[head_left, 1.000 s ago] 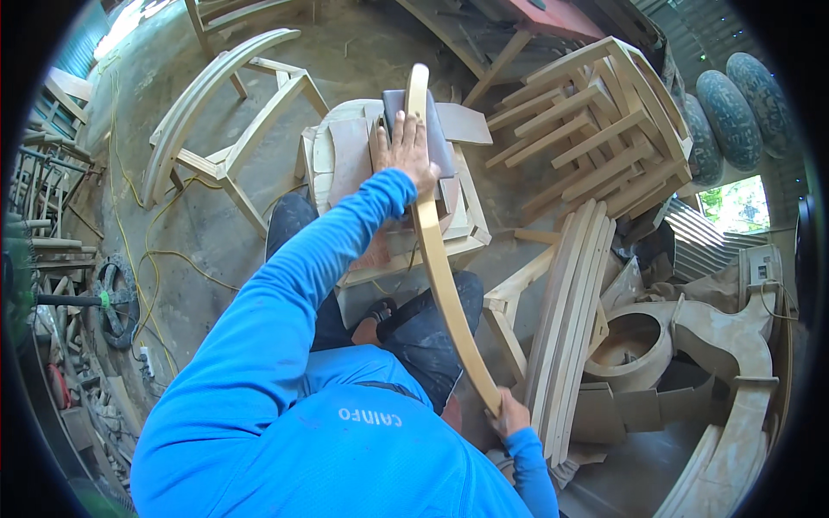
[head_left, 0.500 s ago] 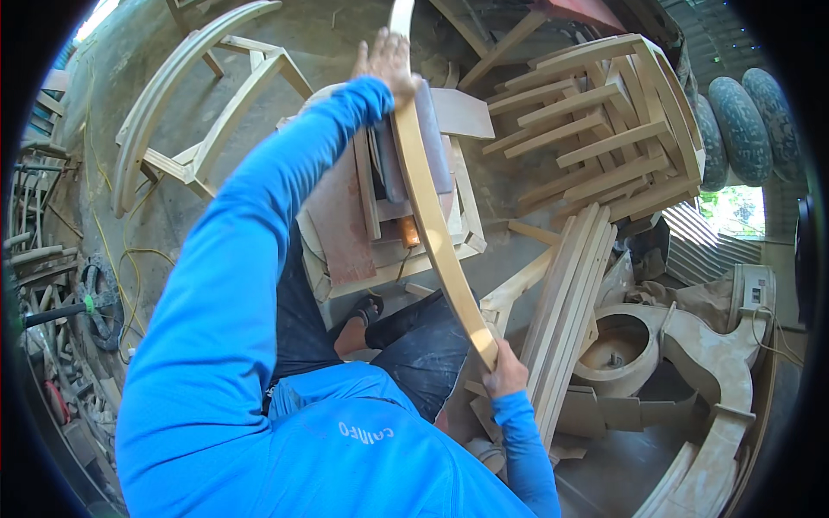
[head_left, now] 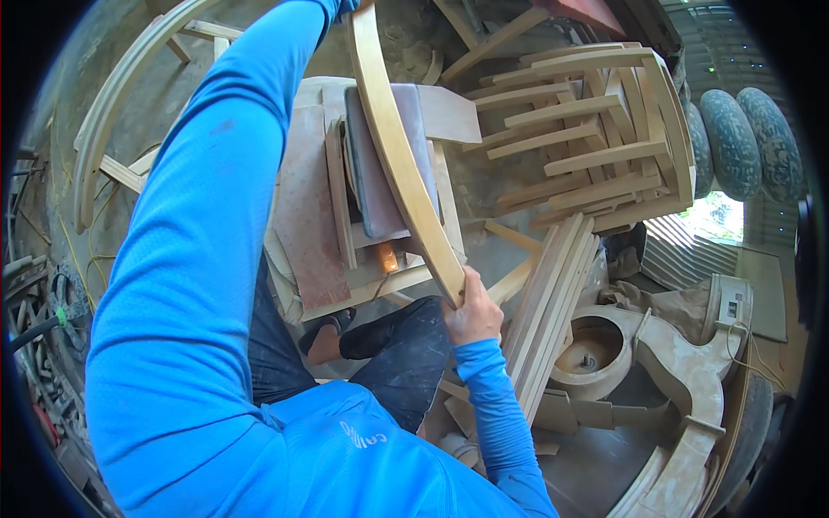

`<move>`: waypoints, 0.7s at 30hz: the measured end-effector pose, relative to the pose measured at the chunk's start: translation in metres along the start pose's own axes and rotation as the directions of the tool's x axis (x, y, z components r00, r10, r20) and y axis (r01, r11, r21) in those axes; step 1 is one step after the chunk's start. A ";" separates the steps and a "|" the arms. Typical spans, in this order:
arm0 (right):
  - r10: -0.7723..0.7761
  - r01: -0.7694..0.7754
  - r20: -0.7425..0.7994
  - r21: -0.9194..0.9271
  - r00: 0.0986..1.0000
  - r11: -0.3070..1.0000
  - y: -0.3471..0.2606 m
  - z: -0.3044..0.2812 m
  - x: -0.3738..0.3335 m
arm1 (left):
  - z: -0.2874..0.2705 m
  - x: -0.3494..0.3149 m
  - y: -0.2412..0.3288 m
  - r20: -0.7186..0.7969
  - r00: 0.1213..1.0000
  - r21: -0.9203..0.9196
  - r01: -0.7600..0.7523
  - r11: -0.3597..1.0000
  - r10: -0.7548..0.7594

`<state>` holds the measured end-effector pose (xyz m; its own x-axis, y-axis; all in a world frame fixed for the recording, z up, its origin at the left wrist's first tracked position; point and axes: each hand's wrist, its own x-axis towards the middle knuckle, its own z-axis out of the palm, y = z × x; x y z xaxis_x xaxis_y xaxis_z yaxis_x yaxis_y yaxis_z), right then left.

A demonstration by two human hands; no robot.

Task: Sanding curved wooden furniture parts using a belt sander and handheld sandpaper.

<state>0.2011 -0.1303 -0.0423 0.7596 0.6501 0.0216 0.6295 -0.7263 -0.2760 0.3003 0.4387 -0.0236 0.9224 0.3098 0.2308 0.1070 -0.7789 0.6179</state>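
Farther from the body than half a second earlier, the curved wooden strip [head_left: 395, 147] has slid toward the view's upper edge; its near end, which reached well past the support frame [head_left: 410, 278], now lies near that frame's near right corner. The right hand [head_left: 474, 311] clasps this end, fingers wrapped around it. The left sleeve [head_left: 216, 190] runs out at the view's upper edge with the left hand beyond it, so its hold cannot be told. Between them the strip crosses above a grey pad [head_left: 367, 173]; whether the two touch is unclear.

Progress, as judged from the strip's condition: the curve appears fully cut and the piece is joined to nothing visible; how much work remains cannot be read here.

Materials: the strip is pale yellow wood, slender, bowed and smooth-looking. The pad is flat, dull and round-cornered. To its left are a narrow wooden slat [head_left: 339, 194] and a thin reddish board [head_left: 309, 216] near the frame's left edge; an orange object [head_left: 388, 257] shows by the near edge. Straight, pale battens [head_left: 542, 302] lie to the right.
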 end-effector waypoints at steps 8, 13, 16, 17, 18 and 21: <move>0.000 -0.004 0.091 0.053 0.996 0.999 0.071 -0.025 -0.111 | 0.079 -0.065 0.072 -0.188 0.904 0.536 0.421 0.732 -0.383; 0.127 -0.131 0.338 -0.011 0.933 0.991 0.154 -0.053 -0.226 | 0.130 -0.168 0.168 -0.126 0.939 0.517 0.339 0.786 -0.321; 0.155 -0.124 0.467 -0.096 0.870 0.988 0.197 -0.069 -0.291 | 0.146 -0.242 0.233 -0.093 0.944 0.550 0.314 0.774 -0.317; 0.124 -0.093 0.474 -0.089 0.872 0.992 0.212 -0.071 -0.315 | 0.151 -0.263 0.252 -0.068 0.940 0.562 0.313 0.765 -0.335; 0.092 -0.058 0.483 -0.085 0.871 0.995 0.227 -0.073 -0.337 | 0.155 -0.281 0.268 -0.043 0.933 0.572 0.316 0.757 -0.357; 0.050 -0.025 0.451 -0.060 0.891 0.998 0.256 -0.080 -0.387 | 0.155 -0.313 0.298 0.048 0.936 0.484 0.283 0.828 -0.348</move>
<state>0.0813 -0.5854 -0.0441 0.6345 0.6439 -0.4276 0.6190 -0.7546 -0.2178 0.1014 0.0255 -0.0282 0.8443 0.5348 -0.0344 0.5290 -0.8213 0.2135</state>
